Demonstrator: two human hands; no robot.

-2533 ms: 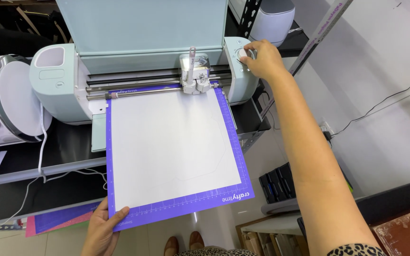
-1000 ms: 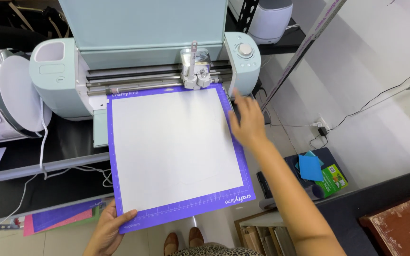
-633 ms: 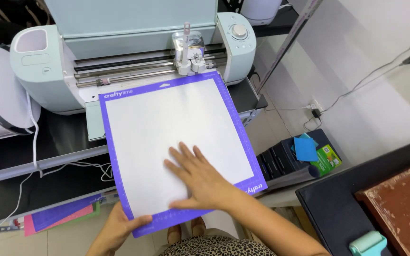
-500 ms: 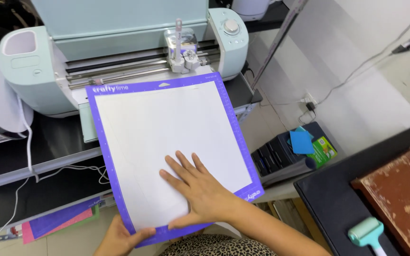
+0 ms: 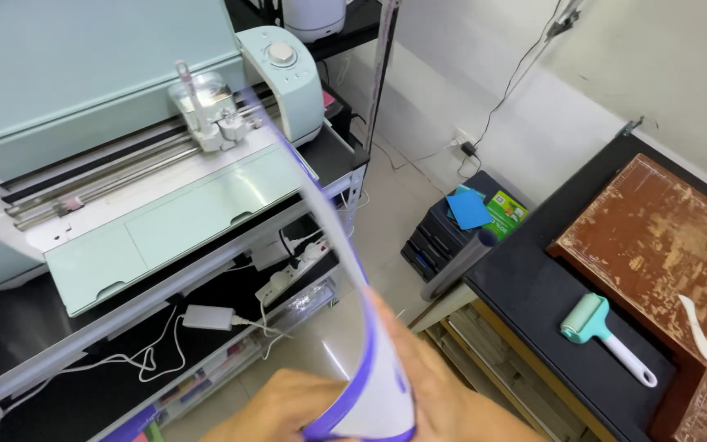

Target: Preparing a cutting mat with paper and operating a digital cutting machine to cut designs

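Head view has us holding the purple-edged cutting mat [image 5: 370, 360] edge-on, blurred, clear of the pale green cutting machine [image 5: 149, 147] on its black shelf. Our left hand [image 5: 284, 405] and right hand [image 5: 452, 401] sit on either side of its bottom end, pressed against it; we can't tell the finger grip. Off to the right, the black tabletop [image 5: 533, 303] carries a teal roller [image 5: 603, 336] and a brown board [image 5: 664, 245], well apart from the mat.

Green package [image 5: 506, 213]: small, flat, rectangular, green with a bright printed face, atop the dark storage unit on the floor (print too small to tell).
Blue sheet [image 5: 468, 209]: just beside it, plain.
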